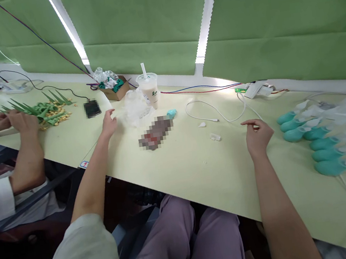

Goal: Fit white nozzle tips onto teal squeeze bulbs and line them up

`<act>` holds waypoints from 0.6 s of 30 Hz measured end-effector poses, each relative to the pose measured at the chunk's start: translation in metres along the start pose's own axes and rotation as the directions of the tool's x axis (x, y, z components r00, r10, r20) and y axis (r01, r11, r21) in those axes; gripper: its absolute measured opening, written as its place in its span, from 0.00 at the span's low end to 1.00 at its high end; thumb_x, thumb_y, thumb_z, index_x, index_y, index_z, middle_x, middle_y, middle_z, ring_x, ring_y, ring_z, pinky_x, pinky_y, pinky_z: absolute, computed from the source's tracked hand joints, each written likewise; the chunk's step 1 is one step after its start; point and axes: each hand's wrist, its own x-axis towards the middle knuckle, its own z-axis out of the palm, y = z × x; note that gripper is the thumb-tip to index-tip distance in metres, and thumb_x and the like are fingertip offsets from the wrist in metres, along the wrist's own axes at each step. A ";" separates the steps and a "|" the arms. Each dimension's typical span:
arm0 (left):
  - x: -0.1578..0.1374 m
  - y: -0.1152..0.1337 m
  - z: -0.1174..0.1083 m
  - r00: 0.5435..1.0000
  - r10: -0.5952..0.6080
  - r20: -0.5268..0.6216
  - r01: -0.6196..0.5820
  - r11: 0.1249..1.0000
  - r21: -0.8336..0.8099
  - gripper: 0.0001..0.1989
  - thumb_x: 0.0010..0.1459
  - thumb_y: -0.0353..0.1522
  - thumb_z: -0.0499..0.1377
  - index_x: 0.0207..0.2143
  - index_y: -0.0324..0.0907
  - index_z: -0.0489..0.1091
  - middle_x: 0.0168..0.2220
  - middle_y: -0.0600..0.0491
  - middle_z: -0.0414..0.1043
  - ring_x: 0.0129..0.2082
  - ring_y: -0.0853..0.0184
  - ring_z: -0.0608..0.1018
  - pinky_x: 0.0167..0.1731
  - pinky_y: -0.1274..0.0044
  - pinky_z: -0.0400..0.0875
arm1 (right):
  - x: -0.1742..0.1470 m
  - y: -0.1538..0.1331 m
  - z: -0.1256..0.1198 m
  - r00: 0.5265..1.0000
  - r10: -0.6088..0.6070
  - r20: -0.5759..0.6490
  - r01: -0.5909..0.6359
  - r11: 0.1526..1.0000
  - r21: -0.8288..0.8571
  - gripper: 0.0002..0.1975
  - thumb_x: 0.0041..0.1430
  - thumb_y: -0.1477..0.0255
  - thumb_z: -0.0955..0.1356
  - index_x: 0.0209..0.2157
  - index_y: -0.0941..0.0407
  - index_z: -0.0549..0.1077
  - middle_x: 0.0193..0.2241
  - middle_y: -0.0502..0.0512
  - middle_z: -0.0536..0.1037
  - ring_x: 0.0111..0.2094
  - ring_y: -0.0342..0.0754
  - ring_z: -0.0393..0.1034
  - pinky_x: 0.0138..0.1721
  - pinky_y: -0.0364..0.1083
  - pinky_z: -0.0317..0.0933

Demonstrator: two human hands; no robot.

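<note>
My left hand [109, 124] is raised over the table beside a crumpled clear plastic bag [136, 108], fingers slightly apart, holding nothing. At the right, my right hand [258, 135] is above the table with its fingers curled in; nothing shows in them. Close to it on the right lie several teal bulb-shaped pieces [322, 143] with white pointed ends. Between my hands rests a pixelated flat object [156, 132], with a single teal piece [171, 114] at its upper end. A small white petal-like scrap [202, 124] and a small clear piece [215, 137] lie nearer my right hand.
A lidded drink cup [151, 90] with a straw stands behind the bag, beside a cardboard box [116, 90] of wrappings. A white cable [219, 118] loops across the table. At left, another person's hands [19, 120] touch green artificial stems [46, 111]; a black device [92, 108] lies nearby.
</note>
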 end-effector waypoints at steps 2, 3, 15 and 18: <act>0.000 -0.008 -0.003 0.984 0.025 0.177 -0.046 0.992 0.116 0.24 0.54 0.34 0.51 0.54 0.40 0.61 0.61 0.42 0.59 0.62 0.58 0.60 0.61 0.67 0.53 | 0.000 0.000 0.000 1.000 0.001 0.000 -0.001 1.000 -0.001 0.14 0.48 0.76 0.59 0.25 0.55 0.76 0.29 0.54 0.77 0.32 0.47 0.68 0.33 0.46 0.60; 0.000 -0.010 -0.002 0.965 0.037 0.261 -0.077 0.986 0.145 0.24 0.55 0.36 0.51 0.55 0.39 0.62 0.62 0.41 0.57 0.64 0.58 0.58 0.62 0.66 0.49 | -0.001 0.000 0.000 1.000 0.001 0.000 -0.001 1.000 -0.001 0.14 0.48 0.76 0.59 0.25 0.55 0.76 0.28 0.54 0.77 0.31 0.47 0.68 0.33 0.46 0.60; -0.035 0.046 0.054 0.882 0.160 0.443 -0.327 0.886 0.329 0.15 0.59 0.33 0.46 0.34 0.40 0.72 0.43 0.43 0.74 0.46 0.57 0.74 0.54 0.64 0.61 | -0.001 0.001 0.001 1.000 -0.008 0.010 0.008 1.000 0.000 0.14 0.48 0.77 0.59 0.25 0.56 0.76 0.28 0.54 0.77 0.32 0.47 0.67 0.31 0.45 0.60; -0.036 0.057 0.051 0.909 0.154 0.387 -0.303 0.882 0.360 0.15 0.59 0.33 0.47 0.30 0.39 0.72 0.37 0.43 0.76 0.38 0.58 0.75 0.43 0.69 0.67 | -0.001 0.001 0.000 1.000 -0.009 -0.003 0.009 1.000 0.011 0.14 0.48 0.77 0.59 0.25 0.56 0.76 0.28 0.54 0.77 0.32 0.47 0.68 0.31 0.45 0.60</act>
